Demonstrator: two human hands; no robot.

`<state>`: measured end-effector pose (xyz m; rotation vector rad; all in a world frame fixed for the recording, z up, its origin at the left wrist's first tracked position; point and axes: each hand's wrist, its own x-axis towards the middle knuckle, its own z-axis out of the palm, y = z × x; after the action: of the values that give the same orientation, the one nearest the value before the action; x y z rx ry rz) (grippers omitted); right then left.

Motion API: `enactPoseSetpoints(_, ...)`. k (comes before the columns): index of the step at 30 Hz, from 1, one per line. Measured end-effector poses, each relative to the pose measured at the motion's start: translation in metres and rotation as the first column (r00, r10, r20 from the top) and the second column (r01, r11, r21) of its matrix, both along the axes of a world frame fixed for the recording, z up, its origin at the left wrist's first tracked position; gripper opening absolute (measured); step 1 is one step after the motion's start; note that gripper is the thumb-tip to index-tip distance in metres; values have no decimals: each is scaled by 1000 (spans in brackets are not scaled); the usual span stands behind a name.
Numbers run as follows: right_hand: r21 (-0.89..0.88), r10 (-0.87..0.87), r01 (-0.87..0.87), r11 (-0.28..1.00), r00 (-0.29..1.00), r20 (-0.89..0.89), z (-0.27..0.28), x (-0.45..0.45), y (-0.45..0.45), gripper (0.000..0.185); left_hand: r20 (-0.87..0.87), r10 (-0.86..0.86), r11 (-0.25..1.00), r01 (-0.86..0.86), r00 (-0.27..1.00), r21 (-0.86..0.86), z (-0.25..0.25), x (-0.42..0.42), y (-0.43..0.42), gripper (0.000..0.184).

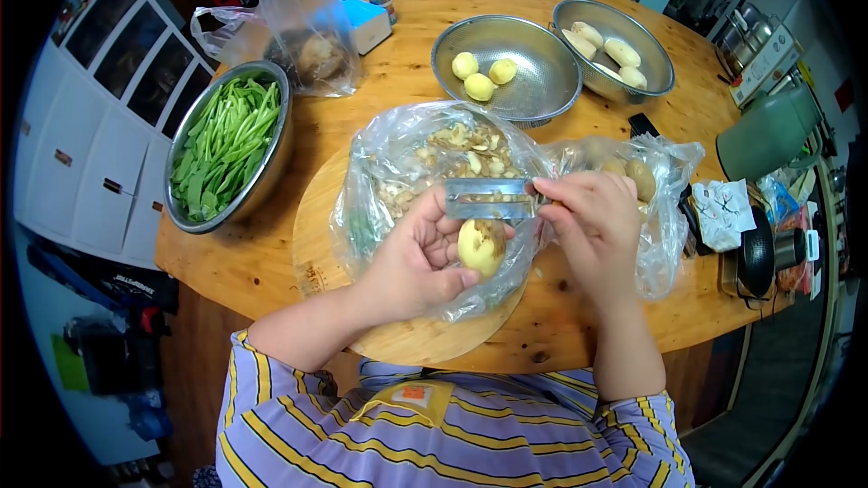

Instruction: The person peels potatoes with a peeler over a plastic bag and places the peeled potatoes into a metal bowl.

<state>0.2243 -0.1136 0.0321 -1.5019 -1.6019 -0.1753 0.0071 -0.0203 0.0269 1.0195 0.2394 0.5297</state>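
Observation:
My left hand (407, 258) is closed around a partly peeled potato (479, 253), pale yellow with brown skin left on its upper right. In my right hand (592, 217) is a wide metal peeler (488, 186), gripped at its right end and held level just above the potato. Below both hands lies an open clear plastic bag (366, 149) with peelings (466, 140) in it. It rests on a round wooden board (411, 339). Beside my right hand, a second plastic bag (665, 248) holds unpeeled potatoes (642, 179).
Beyond my hands stand a metal colander (542, 99) with three yellow peeled potatoes and another colander (665, 68) with several pale pieces. A bowl (276, 149) of leafy greens sits left. Behind it stand a filled plastic bag (307, 32) and a blue-topped box (366, 23). A green jug (764, 136) is right.

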Motion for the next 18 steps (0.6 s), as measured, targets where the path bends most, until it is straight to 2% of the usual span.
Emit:
enactPoseSetpoints(3,8,-2,2,1000,999,-49,-2,4,-1,27,62,31,999,-33,998,42,-15,-1,7,52)
enactPoseSetpoints(6,29,46,-47,998,999,28,9,-9,-2,28,-63,48,989,-38,997,144,-8,-6,11,50)
enactPoseSetpoints(9,23,65,-67,997,995,80,14,-23,-5,29,-92,170,935,-131,981,330,-14,-5,8,50)
enactPoseSetpoints(13,10,39,-40,999,998,54,11,-20,-4,27,-116,140,958,-105,983,266,-13,-5,7,51)
enactPoseSetpoints(16,-104,64,-73,992,994,-93,4,-8,-1,23,-68,64,986,-52,996,160,-16,-4,9,53)
enactPoseSetpoints(18,-155,-18,-11,988,983,-182,-8,9,6,21,-35,57,995,-53,998,89,-20,-2,9,59)
